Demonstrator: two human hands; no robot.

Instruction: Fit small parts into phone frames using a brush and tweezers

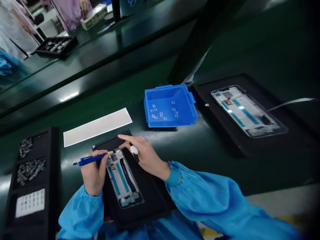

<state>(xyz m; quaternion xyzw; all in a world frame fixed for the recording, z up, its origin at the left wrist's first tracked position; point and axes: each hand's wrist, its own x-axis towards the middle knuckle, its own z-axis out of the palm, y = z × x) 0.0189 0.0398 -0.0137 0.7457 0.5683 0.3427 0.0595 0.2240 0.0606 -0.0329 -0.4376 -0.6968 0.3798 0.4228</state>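
An open phone frame (123, 180) with blue strips inside lies on a black mat (147, 196) near the table's front edge. My left hand (93, 173) is closed round a blue pen-like tool (90, 159), whose pale tip points at the frame's top corner. My right hand (145, 155) rests on the mat just above the frame's top edge. Its forefinger is stretched out to the left and its thumb wears a white cot. Both arms are in blue sleeves.
A blue bin (170, 105) with several small white parts stands behind. A second phone frame (247, 111) lies on a black mat at the right. A white strip (97, 126) and a black compartment tray (31, 176) are at the left. A person stands far back left.
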